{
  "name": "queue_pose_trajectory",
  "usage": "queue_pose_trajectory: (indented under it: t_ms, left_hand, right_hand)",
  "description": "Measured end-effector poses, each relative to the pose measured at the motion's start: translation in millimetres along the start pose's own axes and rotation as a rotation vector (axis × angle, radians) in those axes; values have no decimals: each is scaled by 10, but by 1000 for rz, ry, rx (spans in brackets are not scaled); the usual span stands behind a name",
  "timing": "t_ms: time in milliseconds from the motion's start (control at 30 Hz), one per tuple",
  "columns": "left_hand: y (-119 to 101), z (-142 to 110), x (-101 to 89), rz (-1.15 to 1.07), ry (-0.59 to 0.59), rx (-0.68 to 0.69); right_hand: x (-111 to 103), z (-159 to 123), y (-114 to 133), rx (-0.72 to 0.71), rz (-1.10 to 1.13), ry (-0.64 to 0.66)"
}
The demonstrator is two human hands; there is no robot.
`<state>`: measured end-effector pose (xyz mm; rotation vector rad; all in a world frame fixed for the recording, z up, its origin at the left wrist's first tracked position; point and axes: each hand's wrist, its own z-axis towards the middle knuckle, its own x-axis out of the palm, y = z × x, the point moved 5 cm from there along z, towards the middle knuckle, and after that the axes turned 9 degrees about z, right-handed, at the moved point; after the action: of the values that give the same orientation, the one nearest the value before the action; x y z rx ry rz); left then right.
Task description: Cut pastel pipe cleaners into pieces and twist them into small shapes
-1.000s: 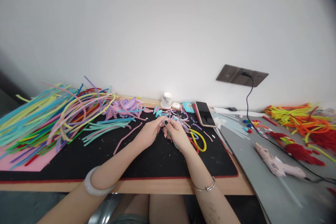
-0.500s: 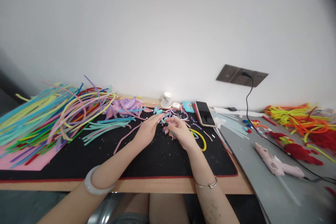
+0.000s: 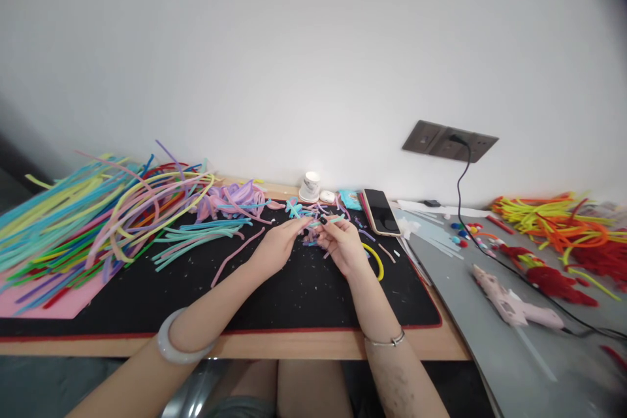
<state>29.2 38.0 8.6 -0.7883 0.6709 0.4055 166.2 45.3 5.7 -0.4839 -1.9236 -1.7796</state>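
Over the black mat, both hands meet around a short light-turquoise pipe cleaner. My left hand has its fingers closed at the left end of it. With thumb and index finger, my right hand pinches the other side; its lower fingers are curled. The fingers partly cover the piece. Short lilac and pink pipe cleaner scraps lie under and behind the fingertips. A blue twisted pipe cleaner shape sits just beyond my left fingertips, and a curved yellow pipe cleaner rests right of my right hand.
Heaps of long coloured pipe cleaners cover the left side, with a turquoise bunch nearer. A paper cup and a phone stand along the back. On the grey board to the right lies a pink glue gun, its cord running to the wall socket.
My right fingers have lifted and turned slightly, and the turquoise piece now lies more level between both hands. My left hand has shifted only a little.
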Motion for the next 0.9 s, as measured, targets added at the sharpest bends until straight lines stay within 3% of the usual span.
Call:
queue_pose_trajectory:
  t_ms: [200, 500, 733, 900]
  left_hand:
    - [-103, -28, 54, 53, 153, 139]
    - [-277, -98, 117, 212, 340, 260]
    - [-356, -137, 147, 185, 389, 308]
    - [-363, -141, 153, 151, 394, 299]
  right_hand:
    - [-59, 33, 33, -48, -105, 16]
    - [-114, 0, 118, 100, -341, 121]
    - [-96, -43, 120, 158, -470, 237]
    - [-74, -56, 118, 159, -428, 276]
